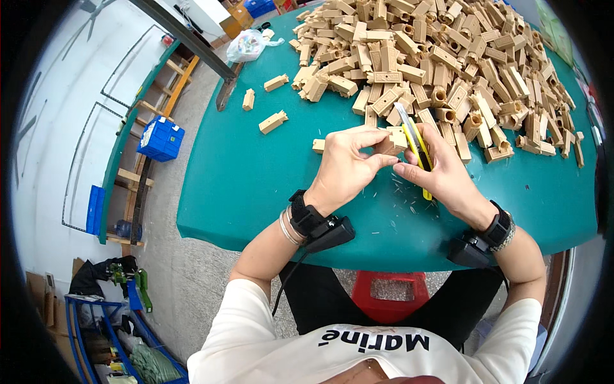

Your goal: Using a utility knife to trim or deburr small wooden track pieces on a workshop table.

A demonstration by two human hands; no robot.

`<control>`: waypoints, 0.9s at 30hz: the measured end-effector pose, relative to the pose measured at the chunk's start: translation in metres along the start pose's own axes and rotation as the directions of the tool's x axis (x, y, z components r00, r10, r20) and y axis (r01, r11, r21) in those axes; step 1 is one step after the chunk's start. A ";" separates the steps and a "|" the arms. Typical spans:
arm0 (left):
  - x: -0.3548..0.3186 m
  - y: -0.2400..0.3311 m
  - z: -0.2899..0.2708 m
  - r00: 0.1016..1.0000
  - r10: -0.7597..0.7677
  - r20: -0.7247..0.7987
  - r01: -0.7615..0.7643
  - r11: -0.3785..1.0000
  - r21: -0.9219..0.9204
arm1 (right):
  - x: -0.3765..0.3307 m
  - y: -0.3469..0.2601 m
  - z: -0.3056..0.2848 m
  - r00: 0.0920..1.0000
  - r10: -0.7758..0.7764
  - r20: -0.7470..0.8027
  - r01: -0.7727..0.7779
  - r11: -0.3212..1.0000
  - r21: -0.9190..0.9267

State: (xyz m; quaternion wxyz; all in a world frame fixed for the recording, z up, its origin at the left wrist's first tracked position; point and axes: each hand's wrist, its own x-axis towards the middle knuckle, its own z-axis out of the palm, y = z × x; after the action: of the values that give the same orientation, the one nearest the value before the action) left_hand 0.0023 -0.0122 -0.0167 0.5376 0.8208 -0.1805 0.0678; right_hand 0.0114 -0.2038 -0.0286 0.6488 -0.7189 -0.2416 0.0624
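Over the green tabletop's (pixel 224 185) middle, the left hand (pixel 345 166) pinches a tan rectangular block (pixel 397 139); the right hand (pixel 448 179) grips a slim yellow utility knife (pixel 418 148). Trimming looks underway; blocks toward the left edge (pixel 274 122) may be finished, the tan heap (pixel 441 57) along the far edge seemingly untouched.

White sleeves (pixel 244 315), black wrist straps (pixel 306 216)
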 end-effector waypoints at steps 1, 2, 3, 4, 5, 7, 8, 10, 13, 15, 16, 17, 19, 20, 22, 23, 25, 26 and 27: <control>0.000 0.000 -0.002 0.999 -0.045 0.023 0.045 0.999 0.008 | 0.000 -0.002 -0.002 0.999 0.037 -0.030 -0.037 0.999 -0.011; 0.000 0.000 -0.003 0.999 -0.041 0.018 0.040 0.999 0.015 | 0.001 -0.003 -0.002 0.996 0.073 -0.060 -0.075 0.997 -0.021; 0.001 0.001 -0.001 0.994 -0.103 0.031 0.105 0.991 -0.088 | 0.001 -0.003 -0.004 0.986 -0.065 -0.155 0.026 0.970 -0.243; 0.001 0.001 0.001 0.985 -0.163 0.052 0.170 0.967 -0.189 | 0.001 -0.003 -0.006 0.985 -0.069 -0.157 0.029 0.969 -0.244; 0.001 0.001 0.001 0.987 -0.147 0.066 0.155 0.977 -0.148 | 0.002 -0.002 -0.008 0.982 -0.071 -0.176 0.028 0.972 -0.234; 0.001 0.006 0.000 0.986 -0.156 0.066 0.162 0.981 -0.111 | 0.003 0.000 -0.007 0.970 -0.126 -0.210 0.071 0.966 -0.249; 0.000 0.007 0.000 0.984 -0.168 0.065 0.172 0.982 -0.072 | 0.002 -0.003 -0.006 0.970 -0.124 -0.210 0.069 0.966 -0.251; 0.000 0.001 0.000 0.989 -0.137 0.055 0.137 0.990 -0.006 | 0.001 -0.012 -0.004 0.974 -0.167 -0.155 0.124 0.958 -0.258; -0.001 0.001 0.001 0.994 -0.098 0.041 0.095 0.993 0.069 | 0.001 -0.012 -0.003 0.961 -0.193 -0.198 0.121 0.938 -0.324; -0.001 0.006 0.001 0.995 -0.089 0.036 0.086 0.993 0.077 | 0.001 -0.009 -0.003 0.954 -0.224 -0.199 0.144 0.925 -0.351; -0.001 0.010 0.001 0.995 -0.093 0.036 0.087 0.987 0.137 | 0.002 -0.008 -0.003 0.945 -0.257 -0.202 0.167 0.911 -0.377; -0.001 0.012 0.001 0.995 -0.096 0.036 0.087 0.977 0.197 | 0.002 -0.008 -0.003 0.946 -0.256 -0.201 0.167 0.911 -0.378; -0.001 0.012 0.002 0.993 -0.108 0.037 0.101 0.981 0.167 | 0.000 -0.010 -0.004 0.935 -0.289 -0.205 0.183 0.889 -0.420; -0.001 0.012 0.003 0.992 -0.119 0.039 0.112 0.984 0.139 | -0.001 -0.010 -0.004 0.935 -0.289 -0.204 0.183 0.888 -0.421; -0.002 0.009 0.003 0.993 -0.114 0.036 0.109 0.987 0.115 | -0.001 -0.009 -0.002 0.919 -0.331 -0.212 0.220 0.880 -0.422; -0.003 0.007 0.003 0.994 -0.105 0.035 0.102 0.991 0.090 | 0.000 -0.008 -0.003 0.920 -0.331 -0.209 0.222 0.880 -0.419; -0.004 0.006 0.003 0.990 -0.126 0.059 0.121 0.990 0.075 | -0.001 -0.009 -0.004 0.930 -0.306 -0.204 0.208 0.895 -0.394; -0.004 0.006 0.003 0.986 -0.144 0.083 0.139 0.988 0.063 | -0.002 -0.010 -0.005 0.931 -0.304 -0.202 0.207 0.896 -0.393; -0.004 0.006 0.002 0.986 -0.147 0.080 0.143 0.988 0.062 | -0.002 -0.012 -0.005 0.944 -0.273 -0.185 0.184 0.902 -0.392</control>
State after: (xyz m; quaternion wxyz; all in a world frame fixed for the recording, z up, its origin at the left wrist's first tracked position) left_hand -0.0042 -0.0156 -0.0140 0.5096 0.8488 -0.1408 -0.0010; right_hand 0.0090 -0.2084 -0.0170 0.5289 -0.7965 -0.2536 -0.1467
